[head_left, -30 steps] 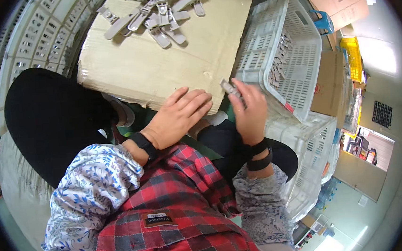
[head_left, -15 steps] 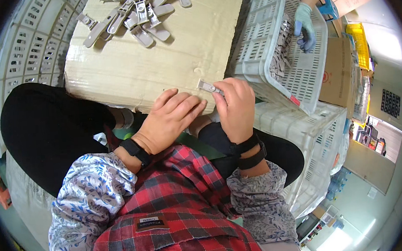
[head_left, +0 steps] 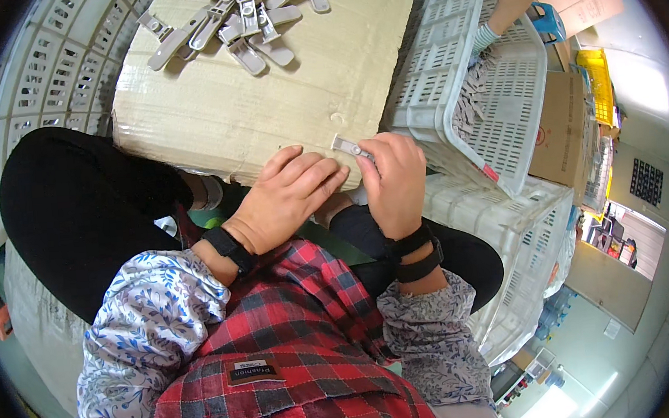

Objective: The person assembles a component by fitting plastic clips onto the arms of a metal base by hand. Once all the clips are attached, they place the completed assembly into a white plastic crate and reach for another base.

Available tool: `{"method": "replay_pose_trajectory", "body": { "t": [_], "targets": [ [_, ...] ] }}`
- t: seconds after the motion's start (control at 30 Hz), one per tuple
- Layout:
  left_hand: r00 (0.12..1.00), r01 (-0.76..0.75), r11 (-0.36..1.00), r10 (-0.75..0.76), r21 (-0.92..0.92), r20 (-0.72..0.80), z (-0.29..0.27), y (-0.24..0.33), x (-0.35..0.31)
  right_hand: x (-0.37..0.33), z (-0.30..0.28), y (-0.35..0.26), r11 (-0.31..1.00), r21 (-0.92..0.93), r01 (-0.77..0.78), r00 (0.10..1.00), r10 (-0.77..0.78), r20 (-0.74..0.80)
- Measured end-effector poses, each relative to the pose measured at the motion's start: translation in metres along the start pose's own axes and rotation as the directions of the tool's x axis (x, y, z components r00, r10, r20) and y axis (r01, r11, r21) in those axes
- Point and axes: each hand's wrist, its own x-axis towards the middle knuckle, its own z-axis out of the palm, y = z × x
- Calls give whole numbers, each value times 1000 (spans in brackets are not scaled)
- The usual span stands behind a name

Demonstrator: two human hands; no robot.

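Between the thumb and fingers of my right hand (head_left: 393,174) is a small grey plastic clip piece (head_left: 347,145), its flat end sticking out to the left over the board. My left hand (head_left: 286,197) lies beside it at the near edge of the cardboard surface (head_left: 210,120), fingers bent and close together. Its thumb and whatever may be under the fingers are hidden. Farther off on the cardboard lies a loose pile of long grey plastic clips (head_left: 246,29), overlapping one another.
To the right, a tilted white plastic crate (head_left: 535,114) holds many small grey pieces (head_left: 469,102). Another person's gloved hand (head_left: 483,42) reaches into it. Below stands another white crate (head_left: 501,235). A large slatted basket (head_left: 49,74) is at the left, a brown carton (head_left: 560,124) at the right.
The other person's gloved hand has moved left, down among the grey pieces in the crate. My hands keep nearly the same pose; the view has shifted slightly.
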Motion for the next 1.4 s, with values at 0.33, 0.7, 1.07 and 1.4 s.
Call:
{"method": "replay_pose_trajectory", "body": {
  "t": [0.33, 0.7, 1.07, 1.4],
  "targets": [
    [1000, 10, 1000, -10, 14, 0, 1, 2, 1, 2, 0, -1, 1000, -10, 19, 1000, -19, 5],
    [998, 6, 1000, -5, 11, -58, -1, 1, 1, -1, 5, -2, 1000, -19, 11, 1000, -11, -28],
    [996, -30, 999, 31, 16, -85, 4, -3, -7, 86, -12, -42, 988, 100, 118, 993, -116, -27],
    [988, -39, 999, 35, -23, -153, 14, -1, -4, 242, 29, -49, 523, -314, 793, 578, -808, 115]
  ]
}}
